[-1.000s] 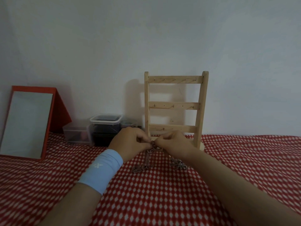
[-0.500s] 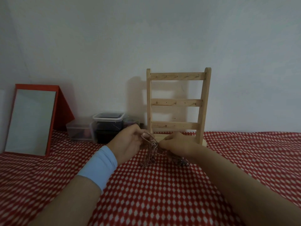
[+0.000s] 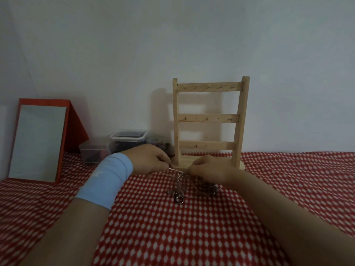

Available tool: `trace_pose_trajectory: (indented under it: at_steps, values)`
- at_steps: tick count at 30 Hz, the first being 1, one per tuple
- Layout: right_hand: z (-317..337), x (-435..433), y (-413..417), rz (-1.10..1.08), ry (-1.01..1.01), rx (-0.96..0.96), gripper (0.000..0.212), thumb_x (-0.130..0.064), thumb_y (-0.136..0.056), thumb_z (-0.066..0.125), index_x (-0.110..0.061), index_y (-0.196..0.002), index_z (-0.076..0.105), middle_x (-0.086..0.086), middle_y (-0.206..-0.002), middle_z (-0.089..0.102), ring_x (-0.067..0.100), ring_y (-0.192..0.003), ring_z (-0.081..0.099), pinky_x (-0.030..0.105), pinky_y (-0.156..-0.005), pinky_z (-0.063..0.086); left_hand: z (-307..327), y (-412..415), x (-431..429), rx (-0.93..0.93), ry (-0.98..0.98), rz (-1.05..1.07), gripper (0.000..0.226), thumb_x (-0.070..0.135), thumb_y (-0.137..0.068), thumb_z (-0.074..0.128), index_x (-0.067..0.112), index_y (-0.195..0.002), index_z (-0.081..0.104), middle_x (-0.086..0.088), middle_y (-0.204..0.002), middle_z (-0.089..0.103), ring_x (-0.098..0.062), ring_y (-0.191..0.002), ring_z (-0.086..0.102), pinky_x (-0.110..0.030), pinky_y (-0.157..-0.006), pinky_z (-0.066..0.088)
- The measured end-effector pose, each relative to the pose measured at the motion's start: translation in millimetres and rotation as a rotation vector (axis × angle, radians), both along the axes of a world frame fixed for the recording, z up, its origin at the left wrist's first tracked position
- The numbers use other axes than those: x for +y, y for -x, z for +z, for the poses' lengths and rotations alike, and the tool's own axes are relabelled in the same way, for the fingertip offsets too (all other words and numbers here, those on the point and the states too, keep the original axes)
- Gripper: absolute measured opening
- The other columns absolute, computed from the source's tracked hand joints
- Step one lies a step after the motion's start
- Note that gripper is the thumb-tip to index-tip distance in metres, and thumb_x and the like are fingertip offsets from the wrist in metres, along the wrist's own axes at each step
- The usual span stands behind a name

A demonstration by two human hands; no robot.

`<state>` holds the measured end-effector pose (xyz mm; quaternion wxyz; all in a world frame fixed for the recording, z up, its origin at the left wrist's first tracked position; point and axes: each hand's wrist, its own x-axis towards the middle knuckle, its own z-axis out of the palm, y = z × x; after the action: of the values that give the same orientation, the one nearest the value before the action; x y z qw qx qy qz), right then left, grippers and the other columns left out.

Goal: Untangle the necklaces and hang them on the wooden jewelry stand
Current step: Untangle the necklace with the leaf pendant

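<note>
1. Necklaces lie in a tangled heap on the red cloth with white dots, just in front of the base of the wooden stand.
2. The left hand pinches one thin chain between its thumb and curled fingers, low over the cloth.
3. The right hand pinches the same chain a little further along, its fingers curled in, so a short piece runs straight between the two hands.
4. From that piece the other chains drop to the cloth. A ring pendant lies at the near edge of the heap, and a darker clump sits under the right wrist.
5. The stand is upright near the wall, with three crossbars set with small hooks.
6. A light blue wristband wraps the left wrist.
7. A mirror in a red frame leans at the left. Clear plastic boxes sit between it and the stand, behind the left hand.
</note>
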<state>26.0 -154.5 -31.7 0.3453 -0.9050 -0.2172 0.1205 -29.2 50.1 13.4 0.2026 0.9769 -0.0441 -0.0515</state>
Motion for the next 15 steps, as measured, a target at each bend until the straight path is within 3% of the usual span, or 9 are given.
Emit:
trace_pose_trajectory:
  at_steps: [3,5,7,9,11,13,15]
  values:
    - [0.0,-0.7,-1.4,0.007,-0.039,0.050,0.027,-0.035,-0.096,0.061,-0.012,-0.091,0.075,-0.006,-0.086,0.071,0.008,-0.083,0.065,0.019,-0.067,0.045,1.1,-2.3,5.7,-0.094,-0.026,0.021,0.025,0.034,-0.098,0.052,0.026,-0.095,0.076,0.019,-0.087,0.066,-0.001,-0.081,0.059,-0.013,-0.068,0.038]
    - [0.0,-1.3,-2.7,0.025,-0.003,0.062,0.022,-0.038,-0.096,0.062,-0.020,-0.088,0.073,-0.008,-0.090,0.071,0.008,-0.088,0.066,0.021,-0.072,0.047,0.3,-2.1,6.0,-0.124,0.189,0.044,0.033,0.029,-0.100,0.046,0.018,-0.078,0.068,0.010,-0.071,0.062,-0.008,-0.072,0.056,-0.022,-0.070,0.042]
    - [-0.9,-1.6,-3.6,0.032,0.056,0.036,0.019,-0.040,-0.095,0.063,-0.026,-0.084,0.072,-0.010,-0.090,0.069,0.004,-0.088,0.063,0.018,-0.070,0.043,-6.2,-4.1,3.6,-0.117,0.804,0.082,0.034,0.021,-0.102,0.041,0.012,-0.073,0.058,0.000,-0.070,0.060,-0.016,-0.073,0.056,-0.030,-0.080,0.045]
    - [-1.0,-1.7,-5.0,0.036,0.055,0.034,0.019,-0.039,-0.094,0.064,-0.027,-0.081,0.072,-0.012,-0.085,0.068,0.004,-0.084,0.061,0.019,-0.070,0.042,-12.5,-8.0,4.1,-0.064,1.419,0.070,0.033,0.018,-0.101,0.040,0.012,-0.071,0.053,-0.003,-0.068,0.056,-0.018,-0.069,0.056,-0.032,-0.080,0.046]
    - [-0.6,-2.3,-8.1,0.046,0.036,0.049,0.019,-0.040,-0.091,0.066,-0.027,-0.081,0.074,-0.013,-0.082,0.067,0.006,-0.082,0.060,0.024,-0.080,0.045,-15.4,-9.7,3.5,0.040,1.753,0.020,0.033,0.020,-0.098,0.040,0.014,-0.068,0.051,0.001,-0.060,0.047,-0.015,-0.056,0.048,-0.031,-0.072,0.044]
    - [-0.6,-2.6,-11.2,0.052,0.026,0.064,0.015,-0.041,-0.089,0.068,-0.029,-0.081,0.074,-0.014,-0.083,0.067,0.007,-0.084,0.060,0.029,-0.087,0.046,-14.0,-8.6,3.6,0.120,1.774,-0.016,0.031,0.024,-0.097,0.040,0.014,-0.070,0.050,0.006,-0.048,0.034,-0.011,-0.045,0.035,-0.029,-0.067,0.043]
    - [-2.9,-2.9,-15.1,0.057,0.018,0.061,0.007,-0.035,-0.089,0.071,-0.029,-0.085,0.074,-0.013,-0.092,0.070,0.008,-0.094,0.062,0.032,-0.095,0.046,-9.8,-2.5,4.9,0.169,1.513,-0.009,0.033,0.029,-0.099,0.042,0.006,-0.082,0.059,0.008,-0.041,0.026,-0.009,-0.038,0.028,-0.028,-0.063,0.045]
